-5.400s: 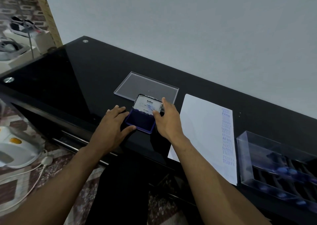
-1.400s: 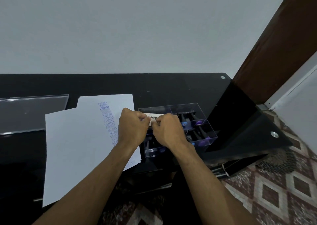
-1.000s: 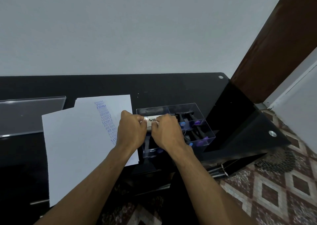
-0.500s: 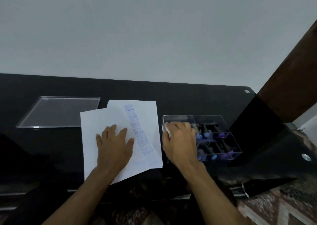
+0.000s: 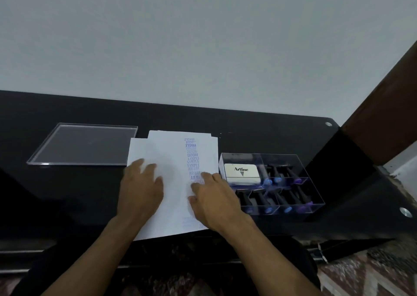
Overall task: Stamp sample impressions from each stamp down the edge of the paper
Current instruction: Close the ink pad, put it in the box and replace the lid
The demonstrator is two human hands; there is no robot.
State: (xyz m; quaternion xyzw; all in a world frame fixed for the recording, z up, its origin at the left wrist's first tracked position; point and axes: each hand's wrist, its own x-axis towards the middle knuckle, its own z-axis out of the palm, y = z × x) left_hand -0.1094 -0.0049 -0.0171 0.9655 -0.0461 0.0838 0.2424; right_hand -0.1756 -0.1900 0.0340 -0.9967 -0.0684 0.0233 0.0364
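Clear acrylic lid [image 5: 83, 145] flat on black glass desk [image 5: 248, 128], grey wall [image 5: 203, 40], possibly patterned floor [image 5: 370, 275] lower right.

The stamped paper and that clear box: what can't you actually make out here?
Head view only:
- Lower impressions on the stamped paper: covered by the right hand.
- Faint marks near the paper's bottom edge: too pale to read.
- Left hand: fingers motion-blurred.
- Stamps in the clear box: faces unseen, wording unknown.
- Ink pad: closed, ink hidden.

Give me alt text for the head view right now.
Both hands, left hand and right hand, lie flat on the stamped paper on a black desk. Right of it, a clear box holds the closed ink pad and stamps; its clear lid lies left.
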